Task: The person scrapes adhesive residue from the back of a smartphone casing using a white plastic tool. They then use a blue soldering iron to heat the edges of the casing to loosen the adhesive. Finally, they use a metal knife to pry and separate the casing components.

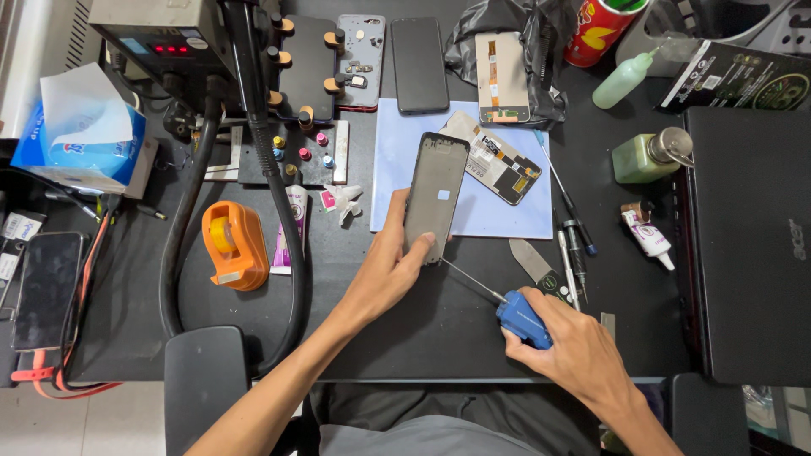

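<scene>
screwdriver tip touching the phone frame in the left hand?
Touching. The head view shows the screwdriver's thin shaft running from the right hand up to the phone frame's bottom corner, no gap visible, beside the left hand.

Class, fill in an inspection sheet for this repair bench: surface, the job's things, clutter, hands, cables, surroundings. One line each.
Surface: black bench top, pale blue rectangular mat on it.
Job's things: dark rectangular phone frame; blue-handled thin screwdriver, tip at the frame's lower corner.
Clutter: orange tape dispenser, green plastic squeeze bottle, blue tissue pack, loose phone panels.
Hands: left hand has its grip on the frame; right hand has its grip on the screwdriver.
Cables: thick black hoses looping down from the grey station.
Surroundings: closed black laptop at right.
</scene>
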Demonstrator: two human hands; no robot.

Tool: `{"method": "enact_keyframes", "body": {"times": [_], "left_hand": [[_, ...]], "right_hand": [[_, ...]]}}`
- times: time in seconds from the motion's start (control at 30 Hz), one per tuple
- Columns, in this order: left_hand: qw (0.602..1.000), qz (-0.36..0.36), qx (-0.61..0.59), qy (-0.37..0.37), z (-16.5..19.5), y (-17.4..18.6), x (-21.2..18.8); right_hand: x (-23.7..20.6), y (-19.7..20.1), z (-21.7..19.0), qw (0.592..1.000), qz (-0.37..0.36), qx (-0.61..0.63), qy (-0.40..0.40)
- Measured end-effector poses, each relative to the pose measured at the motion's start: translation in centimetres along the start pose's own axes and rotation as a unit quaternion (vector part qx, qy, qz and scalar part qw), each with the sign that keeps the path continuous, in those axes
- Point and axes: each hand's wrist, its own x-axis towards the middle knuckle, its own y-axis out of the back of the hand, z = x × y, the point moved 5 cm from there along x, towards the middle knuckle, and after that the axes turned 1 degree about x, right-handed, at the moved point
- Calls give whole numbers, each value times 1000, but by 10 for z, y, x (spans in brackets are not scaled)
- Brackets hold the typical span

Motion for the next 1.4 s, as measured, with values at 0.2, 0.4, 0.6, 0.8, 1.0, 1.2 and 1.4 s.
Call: {"method": "enact_keyframes", "body": {"times": [0.2,0.4,0.6,0.8,1.0,1.2,1.4], "left_hand": [[1000,0,-10,-24,0,0,0],[997,-16,-66,-29,-4,-2,2],[996,-16,-84,-26,-6,-2,3],[996,-16,-84,-25,-7,-2,2],[994,-21,-105,-30,-5,-3,2],[996,-15,-82,-39,-4,-2,1],[992,-37,-115,-31,-4,-3,3]], "right_hand": [[-1,1,1,1000,-2,7,1],[-1,1,0,1000,-3,10,1],[0,2,-2,1000,-13,6,-6],[0,3,-4,1000,-20,-3,-10],[-1,4,-4,1000,-8,16,3],[-1,3,-3,1000,-9,13,2],[-1,4,-2,999,11,35,13]]}}
